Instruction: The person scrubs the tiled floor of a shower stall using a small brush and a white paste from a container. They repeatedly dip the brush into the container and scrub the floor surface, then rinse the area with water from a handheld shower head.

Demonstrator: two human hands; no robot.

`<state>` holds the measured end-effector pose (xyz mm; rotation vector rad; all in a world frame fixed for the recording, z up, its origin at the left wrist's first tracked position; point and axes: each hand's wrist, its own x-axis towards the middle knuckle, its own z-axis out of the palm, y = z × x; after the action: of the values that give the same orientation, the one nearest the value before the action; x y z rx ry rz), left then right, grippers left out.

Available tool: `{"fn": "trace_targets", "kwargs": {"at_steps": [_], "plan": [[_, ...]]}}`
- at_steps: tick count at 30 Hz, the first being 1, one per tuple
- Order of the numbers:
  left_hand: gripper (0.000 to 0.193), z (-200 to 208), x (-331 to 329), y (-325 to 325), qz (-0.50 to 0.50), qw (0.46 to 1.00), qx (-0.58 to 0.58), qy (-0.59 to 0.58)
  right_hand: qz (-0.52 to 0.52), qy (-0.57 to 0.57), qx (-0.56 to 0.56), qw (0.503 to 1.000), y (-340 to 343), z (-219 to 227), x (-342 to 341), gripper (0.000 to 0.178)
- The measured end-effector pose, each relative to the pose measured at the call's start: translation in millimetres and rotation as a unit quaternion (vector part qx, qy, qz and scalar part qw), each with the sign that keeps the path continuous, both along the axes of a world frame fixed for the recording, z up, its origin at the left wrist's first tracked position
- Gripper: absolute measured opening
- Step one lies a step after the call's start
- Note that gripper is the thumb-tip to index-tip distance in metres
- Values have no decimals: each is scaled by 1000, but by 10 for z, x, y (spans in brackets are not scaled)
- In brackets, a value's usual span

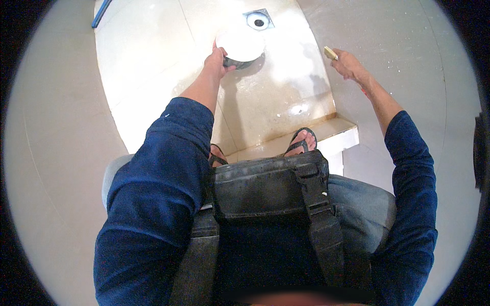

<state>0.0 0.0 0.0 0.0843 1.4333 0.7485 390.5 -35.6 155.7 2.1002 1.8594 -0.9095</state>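
My left hand (pixel 220 62) is closed on the near left edge of a round container (pixel 240 47). Its top is washed out to bright white, and its near side is dark. What it holds is lost in the glare. Off to the right, my right hand (pixel 349 65) grips a small pale-yellow block-like piece (pixel 331 53), which sticks out from the fingers beside the grey wall (pixel 398 56). Whether that piece touches the wall I cannot tell.
Beyond the container, a square floor drain (pixel 259 20) is set in the wet, glossy beige tile floor (pixel 194 51). A raised ledge (pixel 326 130) runs by my sandalled feet (pixel 302 142). A black bag (pixel 265 186) hangs at my front. A blue bar (pixel 101 14) shows at the far left.
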Motion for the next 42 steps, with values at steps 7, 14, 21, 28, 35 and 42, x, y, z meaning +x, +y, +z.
{"fn": "trace_targets", "kwargs": {"at_steps": [7, 14, 21, 28, 35, 42], "plan": [[62, 223, 3, 97, -1, 998, 26, 55, -8, 4, 8, 1000, 5, 59, 12, 36], [62, 173, -42, 128, -3, 994, 18, 105, 23, 5, 32, 999, 32, -6, 29, 37], [63, 293, 93, 259, -4, 996, 51, 72, -3, 26, 20, 999, -5, 72, 3, 39], [73, 477, 366, 655, -40, 959, 147, 238, 8, 15, 8, 1000, -2, 57, 32, 40], [87, 762, 419, 819, -81, 825, 270, 489, -14, 3, 5, 1000, -32, 176, -79, 40], [60, 1260, 465, 864, -96, 771, 427, 461, -5, -21, -30, 999, -4, 140, -71, 44]]}}
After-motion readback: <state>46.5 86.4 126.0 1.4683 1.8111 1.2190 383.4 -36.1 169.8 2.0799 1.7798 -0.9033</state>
